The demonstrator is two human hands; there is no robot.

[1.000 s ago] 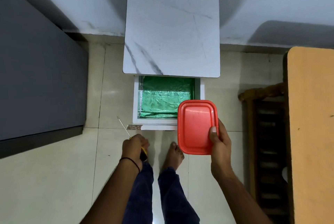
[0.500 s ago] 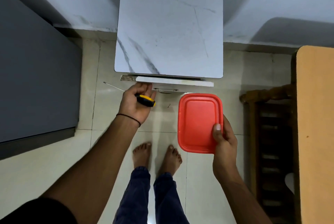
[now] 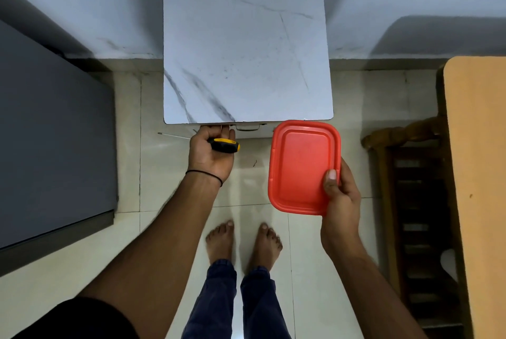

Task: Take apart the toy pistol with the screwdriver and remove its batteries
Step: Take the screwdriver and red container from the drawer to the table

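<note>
My left hand (image 3: 212,153) grips a screwdriver (image 3: 223,145) with a yellow and black handle; its thin shaft points left. The fingertips of that hand touch the front of the drawer (image 3: 247,128) under the white marble-patterned table (image 3: 243,45). My right hand (image 3: 339,196) holds a closed red plastic box (image 3: 301,166) by its right edge, thumb on the lid. The box hangs in the air just below the table's front right corner. No toy pistol or batteries are in sight.
A dark grey cabinet (image 3: 52,133) stands on the left. A tan-topped piece of furniture (image 3: 482,174) and a wooden chair (image 3: 410,201) are on the right. My bare feet (image 3: 243,242) stand on the pale tiled floor before the table.
The green-lined drawer, open a second ago, is now pushed in under the table top. My left hand moved up to the drawer front with the screwdriver. The red box stayed in my right hand.
</note>
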